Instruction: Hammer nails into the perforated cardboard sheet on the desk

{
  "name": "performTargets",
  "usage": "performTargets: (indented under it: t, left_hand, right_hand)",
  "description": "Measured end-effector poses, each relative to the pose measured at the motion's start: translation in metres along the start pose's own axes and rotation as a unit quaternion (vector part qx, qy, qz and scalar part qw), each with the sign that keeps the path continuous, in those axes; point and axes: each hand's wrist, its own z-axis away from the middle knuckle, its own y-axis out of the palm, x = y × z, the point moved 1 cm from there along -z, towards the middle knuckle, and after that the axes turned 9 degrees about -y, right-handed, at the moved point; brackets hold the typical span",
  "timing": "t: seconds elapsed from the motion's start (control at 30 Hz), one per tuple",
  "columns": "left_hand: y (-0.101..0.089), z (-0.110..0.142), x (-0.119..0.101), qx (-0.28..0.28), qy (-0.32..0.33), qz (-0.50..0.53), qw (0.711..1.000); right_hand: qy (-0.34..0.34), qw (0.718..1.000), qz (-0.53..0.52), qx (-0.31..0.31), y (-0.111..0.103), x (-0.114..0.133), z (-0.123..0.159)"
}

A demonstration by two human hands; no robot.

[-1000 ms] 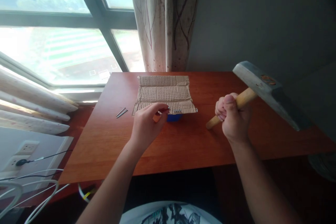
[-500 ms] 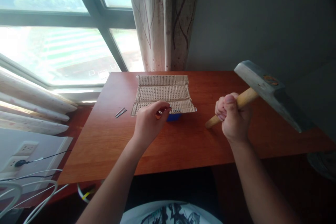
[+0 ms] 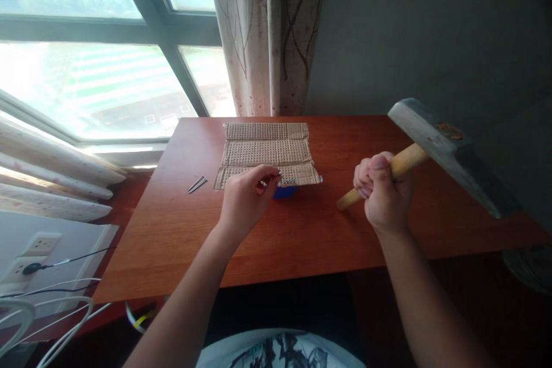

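My right hand (image 3: 386, 192) is wrapped round the wooden handle of a hammer (image 3: 451, 146), thumb along the handle. The hammer's big metal head is raised to the right above the table. My left hand (image 3: 250, 190) is pinched over the near edge of a cardboard sheet (image 3: 267, 152) dotted with rows of holes. A small shiny tip, which looks like a nail head (image 3: 279, 173), shows at its fingertips; the rest is hidden. Just right of the fingers, several small dark nail-like bits (image 3: 290, 181) stand at the cardboard's edge. A blue object (image 3: 285, 192) lies beneath that edge.
A few loose nails (image 3: 197, 184) lie on the reddish wooden table (image 3: 276, 241), left of the cardboard. Beyond the table are a window and a curtain (image 3: 254, 40). At lower left, a wall socket (image 3: 32, 264) has a plug in it, with white cables (image 3: 64, 322) beside the table.
The hammer head has shifted slightly to the right, with my right hand nearly in place. My left hand keeps its pinch at the cardboard edge.
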Motion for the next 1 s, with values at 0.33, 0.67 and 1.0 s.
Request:
performTargets:
  t: [0.33,0.67,1.0]
  left_hand:
    - [0.0015,0.0001,0.0003,-0.002,0.015,-0.009,1.000]
    - [0.0024,0.0006,0.0020,0.001,0.013,0.012,1.000]
    - [0.0062,0.0021,0.0062,-0.003,0.009,0.023,1.000]
  right_hand:
    - [0.001,1.000,-0.002,-0.002,-0.0008,0.0006,0.0001]
    - [0.005,1.000,-0.018,-0.005,-0.0009,0.0008,0.0008]
    - [0.009,1.000,-0.002,0.001,0.0006,0.0015,0.0005]
